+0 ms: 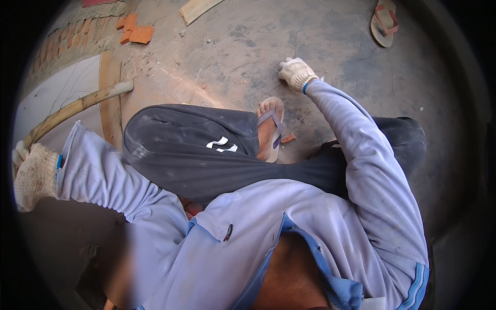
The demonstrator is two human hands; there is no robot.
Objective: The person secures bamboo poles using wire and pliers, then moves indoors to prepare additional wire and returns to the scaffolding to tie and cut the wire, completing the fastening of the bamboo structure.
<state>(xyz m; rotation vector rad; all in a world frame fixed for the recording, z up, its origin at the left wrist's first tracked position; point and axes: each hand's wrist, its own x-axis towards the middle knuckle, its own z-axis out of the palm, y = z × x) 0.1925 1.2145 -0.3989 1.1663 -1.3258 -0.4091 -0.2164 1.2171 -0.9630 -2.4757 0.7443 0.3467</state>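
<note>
My left hand (pixel 35 175), in a cream knitted work glove with a blue cuff edge, is closed at the far left around the near end of a wooden pole (pixel 77 106). The pole is pale and slightly bent, and slants up to the right above a flat grey panel. My right hand (pixel 296 74), gloved alike, is stretched forward over the floor with its fingers curled in. Thin dark strands show on the floor just beyond it; whether any of them is in its grip I cannot make out.
Broken orange bricks (pixel 137 32) lie at the upper left by a brick edge (pixel 77 36). A wooden board (pixel 199 9) is at the top, a loose sandal (pixel 383 23) at the upper right. My sandalled foot (pixel 269 126) rests between my bent legs, near a small brick chip (pixel 288 138).
</note>
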